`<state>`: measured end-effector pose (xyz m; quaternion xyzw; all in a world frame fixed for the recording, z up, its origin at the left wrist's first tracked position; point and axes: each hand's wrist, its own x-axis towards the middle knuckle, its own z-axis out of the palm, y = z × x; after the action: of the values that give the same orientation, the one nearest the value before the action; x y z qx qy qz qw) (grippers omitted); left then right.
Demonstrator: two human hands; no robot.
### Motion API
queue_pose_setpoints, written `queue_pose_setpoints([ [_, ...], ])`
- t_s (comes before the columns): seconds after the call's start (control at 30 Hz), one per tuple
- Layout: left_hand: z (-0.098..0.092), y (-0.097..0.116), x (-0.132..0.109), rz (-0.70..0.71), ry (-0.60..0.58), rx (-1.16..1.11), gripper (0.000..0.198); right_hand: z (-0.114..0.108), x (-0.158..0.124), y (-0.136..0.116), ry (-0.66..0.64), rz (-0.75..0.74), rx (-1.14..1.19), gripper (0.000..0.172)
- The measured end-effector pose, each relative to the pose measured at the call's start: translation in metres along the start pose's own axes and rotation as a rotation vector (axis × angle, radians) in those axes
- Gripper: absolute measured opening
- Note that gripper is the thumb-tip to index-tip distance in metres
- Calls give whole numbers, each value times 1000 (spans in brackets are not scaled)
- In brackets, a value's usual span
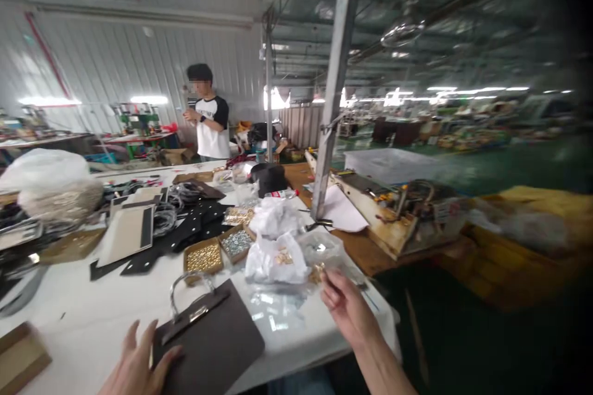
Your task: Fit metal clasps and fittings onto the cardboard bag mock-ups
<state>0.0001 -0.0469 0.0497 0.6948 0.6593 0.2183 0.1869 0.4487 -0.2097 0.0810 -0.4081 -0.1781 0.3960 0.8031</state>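
Note:
A dark brown bag panel (217, 327) lies on the table in front of me, with a clear loop handle (172, 296) and a small shiny metal plate (198, 313) along its top. My left hand (141, 361) is at the panel's left edge, fingers spread and the thumb over the panel; whether it presses down I cannot tell. Over the right side of the table, my right hand (343, 302) has its fingertips pinched together beside a clear bag (324, 247) with gold-coloured bits. Something small and gold-looking shows at those fingertips, too blurred to name.
Boxes of gold studs (204, 256) and silver studs (237, 242) stand beyond the panel, near a white bag of small parts (277, 262). Beige panels (127, 234) lie to the left. A metal post (334, 80) rises at right beside a machine (403, 216). A person (212, 126) stands behind.

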Motion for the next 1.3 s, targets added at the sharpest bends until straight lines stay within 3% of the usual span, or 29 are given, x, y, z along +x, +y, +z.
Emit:
queue_pose_setpoints([
  [0.07, -7, -5, -4, 69, 9, 5, 80, 15, -18, 9, -56, 83, 80, 29],
  [0.13, -15, 10, -12, 95, 38, -99, 77, 30, -33, 20, -93, 141, 104, 28],
  [0.2, -22, 39, -27, 113, 17, -352, 75, 46, -46, 32, -126, 188, 105, 27],
  [0.27, -24, 75, -48, 113, -100, -640, 72, 61, -55, 45, -160, 237, 105, 27],
  [0.37, -13, 125, -79, 280, -273, -917, 64, 80, -69, 66, -218, 326, 105, 30],
  [0.43, -4, 146, -93, 334, -356, -1037, 59, 89, -79, 78, -246, 378, 90, 32],
  [0.5, 0, 157, -100, 343, -366, -1128, 49, 94, -88, 85, -251, 411, 61, 34],
  [0.6, -6, 158, -104, 324, -379, -1196, 30, 97, -98, 86, -253, 453, 31, 39],
  [0.77, -17, 149, -108, 340, -423, -1191, 23, 98, -107, 84, -346, 489, 16, 38],
  [0.87, -7, 142, -113, 341, -349, -1192, 35, 100, -115, 93, -379, 449, -29, 38],
  [1.0, 0, 134, -117, 336, -169, -1114, 17, 104, -125, 102, -389, 451, -88, 40],
  [1.2, -21, 135, -121, 409, -187, -1083, 22, 113, -136, 88, -376, 420, -237, 51],
  [1.3, -21, 132, -123, 452, -143, -1096, 19, 117, -142, 83, -350, 367, -313, 53],
])
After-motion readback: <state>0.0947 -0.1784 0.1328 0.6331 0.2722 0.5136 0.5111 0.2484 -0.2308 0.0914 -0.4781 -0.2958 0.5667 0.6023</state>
